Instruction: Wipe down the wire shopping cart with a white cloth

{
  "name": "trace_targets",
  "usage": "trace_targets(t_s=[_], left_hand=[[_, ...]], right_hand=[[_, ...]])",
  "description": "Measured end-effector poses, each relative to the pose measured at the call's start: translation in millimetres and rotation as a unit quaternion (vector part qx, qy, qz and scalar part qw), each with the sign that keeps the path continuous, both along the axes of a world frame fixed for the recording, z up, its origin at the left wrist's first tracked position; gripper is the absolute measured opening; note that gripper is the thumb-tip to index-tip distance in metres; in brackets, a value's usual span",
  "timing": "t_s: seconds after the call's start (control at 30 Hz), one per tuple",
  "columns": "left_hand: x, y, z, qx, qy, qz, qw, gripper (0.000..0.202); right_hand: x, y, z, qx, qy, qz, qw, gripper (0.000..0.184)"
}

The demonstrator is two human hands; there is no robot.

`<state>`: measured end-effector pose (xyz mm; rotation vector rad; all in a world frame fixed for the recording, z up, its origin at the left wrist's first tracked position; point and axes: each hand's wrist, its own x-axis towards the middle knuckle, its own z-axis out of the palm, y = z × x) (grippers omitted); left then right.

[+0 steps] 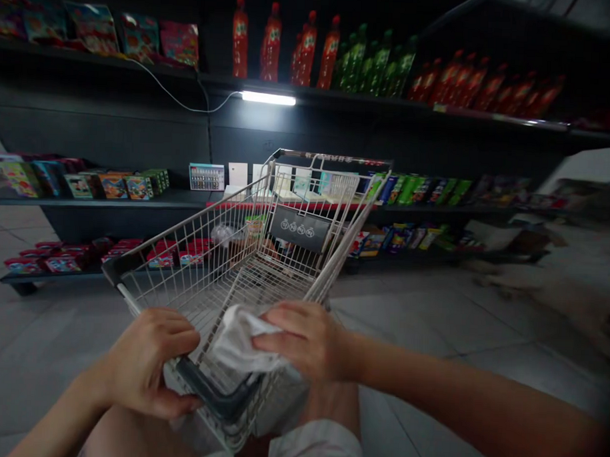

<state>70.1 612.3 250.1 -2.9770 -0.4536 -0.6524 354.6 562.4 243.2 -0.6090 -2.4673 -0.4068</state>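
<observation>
A wire shopping cart (303,272) stands before me, its near end close to my knees and its handle at the far side. My left hand (153,360) is closed around the near rim, to the left of the dark plastic corner bumper (224,395). In my right hand (308,342) is a crumpled white cloth (244,340), pinched between thumb and fingers just above the near rim. The cloth hides part of the basket's wire side, and I cannot tell whether it touches the metal. A dark panel (300,227) hangs inside the far end.
Behind the cart runs a dark shelf unit (138,133) with red bottles (274,44), green bottles (381,61) and small boxes (114,185). A lit tube lamp (268,98) hangs under the upper shelf. Grey floor tiles (406,325) lie around, and the right side is blurred.
</observation>
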Motion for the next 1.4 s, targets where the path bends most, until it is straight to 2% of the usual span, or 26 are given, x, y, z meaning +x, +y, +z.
trace_targets(t_s=[0.1,0.2,0.27,0.33,0.43,0.53,0.6,0.67,0.77,0.83,0.93,1.0,1.07,1.13,1.2,1.27,1.4], left_hand=[[-4.7,11.7,5.7,-0.014,0.062,0.015,0.998,0.031],[-2.3,9.4,15.7,-0.049,0.089,0.048,0.994,0.033],[6.4,-2.5,21.0,-0.065,0.089,0.047,0.993,0.050],[19.3,-18.1,21.3,-0.075,0.101,0.044,0.991,0.061],[36.0,-33.7,12.4,-0.075,0.126,0.102,0.984,0.035],[38.9,-30.6,4.5,-0.083,0.147,0.129,0.977,0.020],[33.5,-21.4,4.7,-0.091,0.158,0.122,0.976,0.019],[25.2,-10.7,7.8,-0.083,0.164,0.121,0.976,0.024],[12.8,4.5,12.4,-0.076,0.164,0.125,0.976,0.028],[5.9,13.5,14.3,-0.080,0.161,0.127,0.975,0.027],[-2.5,25.3,17.4,-0.097,0.154,0.128,0.975,0.024],[-7.3,32.2,20.5,-0.118,0.150,0.123,0.974,0.025],[-11.3,38.0,23.8,-0.147,0.146,0.115,0.972,0.031],[-13.7,41.9,26.4,-0.172,0.137,0.113,0.969,0.039],[-13.6,43.7,28.1,-0.188,0.129,0.122,0.966,0.046],[-9.7,44.1,29.3,-0.191,0.133,0.147,0.961,0.051],[8.8,48.4,31.3,-0.146,0.158,0.243,0.946,0.055]], right_hand=[[44.2,23.6,-8.1,0.052,0.069,-0.106,0.991,0.032],[53.2,29.9,-21.6,0.057,0.168,-0.186,0.966,0.036],[33.0,24.3,-38.3,0.053,0.223,-0.196,0.953,0.035],[-0.5,15.1,-61.1,0.069,0.267,-0.174,0.945,0.030],[-49.6,4.0,-100.7,0.148,0.336,-0.118,0.923,0.022],[-69.3,4.4,-129.7,0.194,0.372,-0.119,0.900,0.018],[-63.5,11.7,-133.1,0.197,0.356,-0.118,0.906,0.017],[-51.4,23.0,-125.0,0.187,0.344,-0.128,0.911,0.020],[-42.4,42.2,-115.4,0.156,0.351,-0.177,0.906,0.031],[-48.2,52.2,-124.8,0.155,0.345,-0.171,0.910,0.032],[-61.8,59.1,-152.8,0.135,0.331,-0.138,0.924,0.025],[-65.4,60.4,-160.4,0.105,0.311,-0.135,0.935,0.028],[-64.7,62.0,-150.9,0.101,0.313,-0.150,0.932,0.035],[-64.8,65.8,-133.4,0.120,0.333,-0.174,0.919,0.040],[-70.0,71.7,-124.2,0.140,0.338,-0.177,0.914,0.042],[-79.6,77.4,-133.0,0.145,0.322,-0.153,0.923,0.035],[-91.8,81.5,-172.0,0.176,0.269,-0.102,0.941,0.021]])
